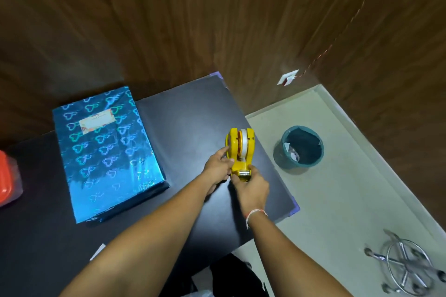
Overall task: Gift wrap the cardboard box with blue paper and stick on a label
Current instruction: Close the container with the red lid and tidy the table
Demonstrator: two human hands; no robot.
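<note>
The box [108, 152], wrapped in shiny blue paper with heart prints, lies on the dark table [188, 113] at the left. A pale label [96, 120] is stuck on its top near the far end. To its right stands a yellow tape dispenser [240, 149] with a white roll. My left hand [218, 167] grips the dispenser's left side. My right hand [251, 188] holds its near end at the cutter, fingers curled round it. Whether a strip of tape is pulled out cannot be seen.
An orange object [7, 176] sits at the table's left edge, and a white scrap [97, 251] lies near the front. On the floor to the right stand a teal waste bin [299, 147] and a chrome stool base [407, 265]. Wooden walls rise behind.
</note>
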